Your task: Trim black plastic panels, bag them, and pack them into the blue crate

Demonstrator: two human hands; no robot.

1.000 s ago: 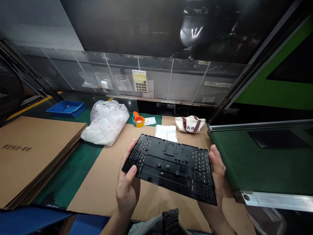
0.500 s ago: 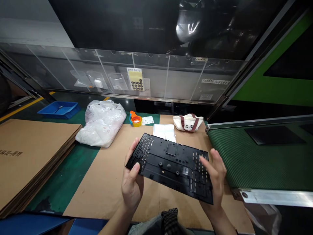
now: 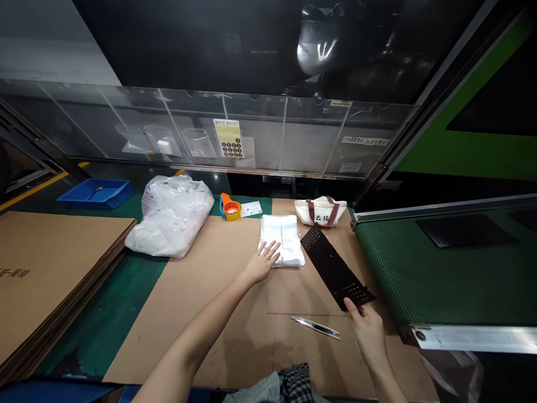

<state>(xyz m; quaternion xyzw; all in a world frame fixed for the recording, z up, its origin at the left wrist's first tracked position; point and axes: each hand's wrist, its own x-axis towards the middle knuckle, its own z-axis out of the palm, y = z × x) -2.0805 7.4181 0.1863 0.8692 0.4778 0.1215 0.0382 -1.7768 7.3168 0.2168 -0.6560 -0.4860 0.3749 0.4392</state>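
My right hand (image 3: 366, 324) grips the near end of a black perforated plastic panel (image 3: 333, 266), thumb on top and fingers underneath. The panel is tilted, its far end close to a cream cloth bag. Flat on a stack of clear plastic bags (image 3: 285, 235) lies my left hand (image 3: 263, 263), fingers spread over the stack's near left part. Between my arms a utility knife (image 3: 316, 327) with a silvery body rests on the cardboard sheet (image 3: 201, 313).
At the back stand a white plastic sack (image 3: 172, 218), an orange tape dispenser (image 3: 230, 208), a blue tray (image 3: 95, 193) and the cream bag (image 3: 321, 211). Stacked cardboard (image 3: 62, 263) fills the left. On the right, a green conveyor belt (image 3: 440, 280) carries a dark panel (image 3: 465, 230).
My left hand has let go of the black panel and moved forward onto the plastic bags. My right hand has swung the panel to the right, uncovering the knife.
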